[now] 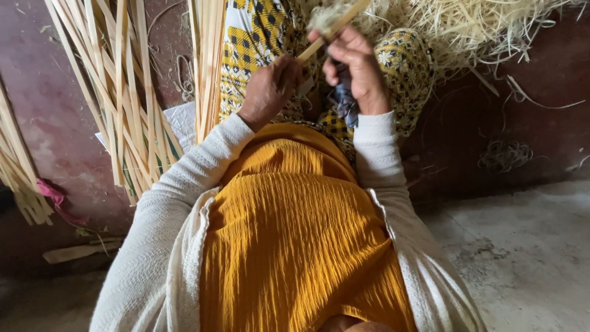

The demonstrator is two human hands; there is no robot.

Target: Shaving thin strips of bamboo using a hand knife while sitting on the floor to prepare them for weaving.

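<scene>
Clothing: a mustard-yellow crinkled top (295,246) and white knit sleeves (178,203) fill the near view; a yellow-and-black patterned cloth (258,43) covers the lap beyond.

Left hand: the left hand (267,92) is closed in a fist around the near end of a pale bamboo strip (335,26), low over the lap. A small blade may sit in this fist, but the fingers hide it and I cannot tell.

Right hand: the right hand (353,64) is closed too, pinching the strip farther up, with a dark blue rag (344,98) bunched under the palm.

Strip: it slants up and away from the body, running from the left fist past the right fingers toward the top of the view, with a frayed tuft beside its far end.

Doing it well: as I judge it, the hands should stay close together so the strip cannot flex, any cutting stroke should go away from the body, and the rag should stay between skin and strip edge.

Left side: a fan of long split bamboo slats (123,104) leans over the dark red floor (43,92).

Far: a heap of fine pale shavings (479,24) lies past the knees; loose curls are scattered nearby.
</scene>
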